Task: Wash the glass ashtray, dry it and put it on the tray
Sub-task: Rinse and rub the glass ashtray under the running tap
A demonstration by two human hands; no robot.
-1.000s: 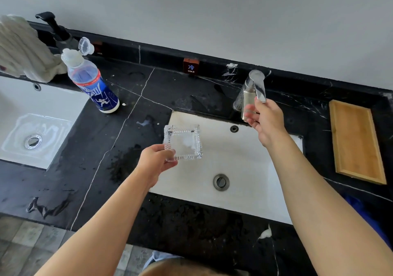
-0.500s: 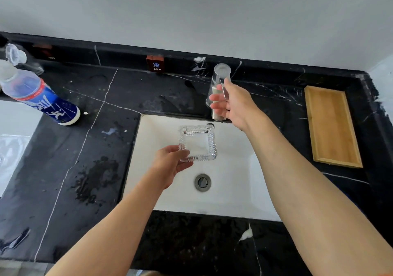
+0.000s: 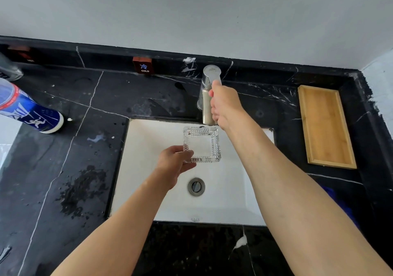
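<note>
My left hand (image 3: 174,165) pinches the near left corner of a square clear glass ashtray (image 3: 202,143) and holds it level over the white sink basin (image 3: 148,148), just below the spout. My right hand (image 3: 224,103) is curled round the lever of the chrome faucet (image 3: 206,97) at the back of the basin. No water stream is visible. An empty wooden tray (image 3: 325,126) lies on the black counter to the right of the sink.
A blue plastic bottle (image 3: 23,109) stands at the left on the black marble counter (image 3: 74,158), which has wet patches. The drain (image 3: 196,186) sits mid-basin. A "COLD" sign (image 3: 145,65) is on the back ledge. Blue cloth (image 3: 338,203) shows right of my forearm.
The view swung right, putting the sink in the centre. My left hand carried the ashtray from the basin's left edge to under the spout. My right hand stayed on the faucet lever.
</note>
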